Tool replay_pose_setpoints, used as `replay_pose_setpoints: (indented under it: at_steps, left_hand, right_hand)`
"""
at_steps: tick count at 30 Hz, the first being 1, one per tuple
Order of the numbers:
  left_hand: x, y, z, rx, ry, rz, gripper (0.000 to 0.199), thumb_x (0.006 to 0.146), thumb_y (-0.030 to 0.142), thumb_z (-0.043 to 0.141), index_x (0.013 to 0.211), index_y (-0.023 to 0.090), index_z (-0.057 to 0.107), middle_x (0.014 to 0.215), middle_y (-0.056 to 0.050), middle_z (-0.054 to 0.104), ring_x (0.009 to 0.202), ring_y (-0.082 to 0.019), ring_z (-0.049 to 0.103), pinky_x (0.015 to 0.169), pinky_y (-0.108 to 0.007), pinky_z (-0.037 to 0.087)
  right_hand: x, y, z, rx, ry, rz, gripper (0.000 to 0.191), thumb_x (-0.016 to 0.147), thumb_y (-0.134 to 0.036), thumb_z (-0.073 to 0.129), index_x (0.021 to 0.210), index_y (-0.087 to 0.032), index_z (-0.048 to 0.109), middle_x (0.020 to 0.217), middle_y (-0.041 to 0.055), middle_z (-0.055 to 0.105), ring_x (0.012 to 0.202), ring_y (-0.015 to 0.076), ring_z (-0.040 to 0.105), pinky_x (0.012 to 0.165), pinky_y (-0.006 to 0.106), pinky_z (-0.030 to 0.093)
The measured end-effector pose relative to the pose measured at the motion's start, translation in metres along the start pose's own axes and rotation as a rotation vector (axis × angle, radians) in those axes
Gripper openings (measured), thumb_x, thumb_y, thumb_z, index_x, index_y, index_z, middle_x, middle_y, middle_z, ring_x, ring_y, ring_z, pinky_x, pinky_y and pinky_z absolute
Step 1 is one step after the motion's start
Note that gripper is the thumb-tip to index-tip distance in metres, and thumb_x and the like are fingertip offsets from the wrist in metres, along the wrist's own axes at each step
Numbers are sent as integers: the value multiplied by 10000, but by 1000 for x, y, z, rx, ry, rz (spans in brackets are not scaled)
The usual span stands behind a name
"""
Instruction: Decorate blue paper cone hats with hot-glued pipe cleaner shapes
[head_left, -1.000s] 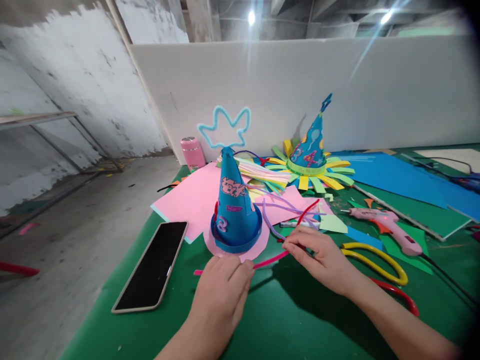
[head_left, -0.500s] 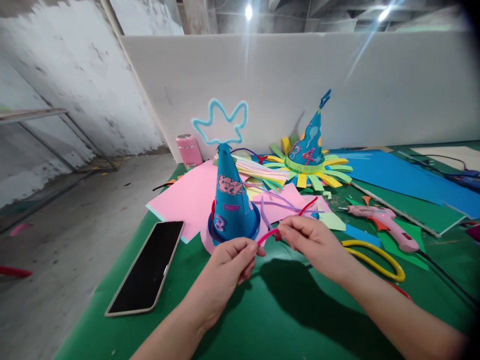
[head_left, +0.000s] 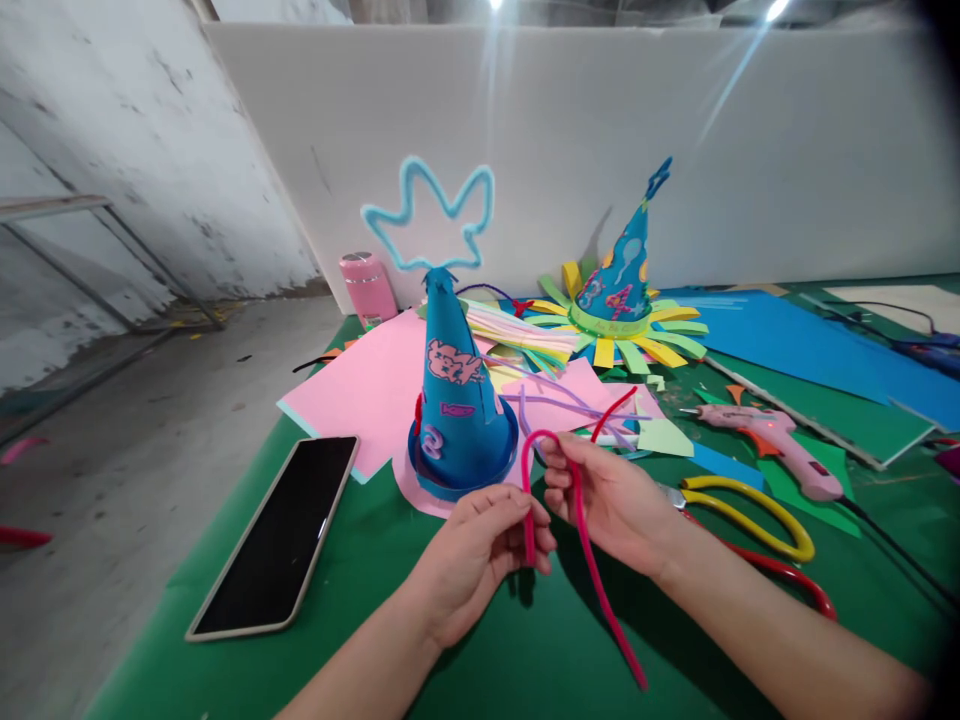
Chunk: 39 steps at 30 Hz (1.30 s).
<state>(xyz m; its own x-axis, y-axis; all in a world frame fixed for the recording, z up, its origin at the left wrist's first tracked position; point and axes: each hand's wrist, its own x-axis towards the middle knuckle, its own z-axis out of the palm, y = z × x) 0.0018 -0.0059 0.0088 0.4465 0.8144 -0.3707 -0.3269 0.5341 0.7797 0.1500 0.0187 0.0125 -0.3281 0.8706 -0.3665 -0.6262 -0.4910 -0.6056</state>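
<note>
A magenta pipe cleaner is bent into an arch between my hands, with its long end hanging down toward the front. My left hand pinches the shorter end. The fingers of my right hand close on it just right of the bend. Behind my left hand, a blue cone hat stands upright on a round pink base, bearing pink cut-outs and a light-blue pipe-cleaner crown outline on its tip. A red strand shows just behind my right hand.
A phone lies at left. On the right are scissors and a pink glue gun with its cord. Farther back stand a pink bottle and a second blue hat with yellow-green strips, before a white panel.
The magenta pipe cleaner, earlier a short span between my hands, now arches up with its long end dangling in front. My left hand sits slightly lower. The view has tilted down a little.
</note>
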Motion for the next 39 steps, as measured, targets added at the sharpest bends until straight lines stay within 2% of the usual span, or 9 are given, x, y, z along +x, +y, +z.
replay_pose_setpoints:
  at_steps: [3, 8, 11, 15, 20, 26, 33, 39]
  left_hand:
    - [0, -3, -1, -23, -21, -13, 198, 771, 233, 491, 652, 106, 585, 656, -75, 628, 568, -134, 562, 604, -260, 401]
    - [-2, -2, -4, -61, -4, 11, 185, 767, 225, 504, 643, 120, 591, 679, -51, 608, 598, -135, 559, 623, -257, 400]
    - [-2, -2, -5, -82, 13, 12, 164, 754, 229, 528, 648, 126, 599, 714, -46, 600, 629, -139, 564, 643, -260, 403]
    - [-1, -2, -5, -117, 5, 26, 206, 770, 221, 513, 607, 118, 587, 776, -60, 601, 699, -158, 581, 675, -270, 410]
    - [-1, -3, -4, -131, -33, 2, 195, 785, 215, 493, 635, 114, 567, 815, -82, 608, 781, -211, 603, 713, -316, 417]
    - [-3, -3, -3, -95, -62, -31, 201, 805, 227, 456, 657, 117, 538, 790, -64, 602, 607, -164, 617, 564, -248, 404]
    - [-3, -2, -4, -83, -66, -49, 217, 818, 244, 434, 695, 103, 542, 667, -48, 589, 605, -186, 628, 604, -267, 432]
    - [-2, -3, -3, -100, -59, -42, 211, 810, 231, 450, 675, 98, 544, 701, -54, 592, 623, -194, 632, 594, -263, 435]
  right_hand:
    - [-1, 2, -4, -127, -6, -66, 83, 724, -219, 591, 727, -139, 608, 615, -38, 432, 501, 49, 368, 496, 170, 351]
    - [-2, -4, -11, -319, -32, -28, 126, 712, -270, 604, 723, -144, 615, 514, -58, 396, 440, 42, 323, 439, 169, 262]
    - [-1, -6, -14, -443, -32, -65, 110, 712, -261, 597, 699, -152, 603, 484, -67, 389, 416, 39, 297, 412, 173, 193]
    - [-1, -6, -14, -635, -27, -125, 126, 731, -279, 566, 693, -159, 577, 492, -62, 447, 435, 43, 358, 425, 176, 213]
    - [-5, -6, -10, -814, -109, -159, 151, 781, -280, 507, 708, -150, 535, 512, -52, 487, 461, 51, 408, 442, 176, 261]
    - [-6, -6, -8, -931, -160, -191, 144, 811, -263, 473, 745, -152, 536, 573, -43, 478, 532, 67, 437, 486, 182, 295]
    - [-3, -5, -15, -974, -123, -275, 201, 828, -316, 456, 762, -151, 549, 603, -44, 413, 537, 67, 360, 477, 188, 266]
    - [-2, -5, -14, -982, -109, -262, 214, 815, -338, 469, 744, -154, 554, 593, -44, 401, 535, 72, 355, 467, 186, 259]
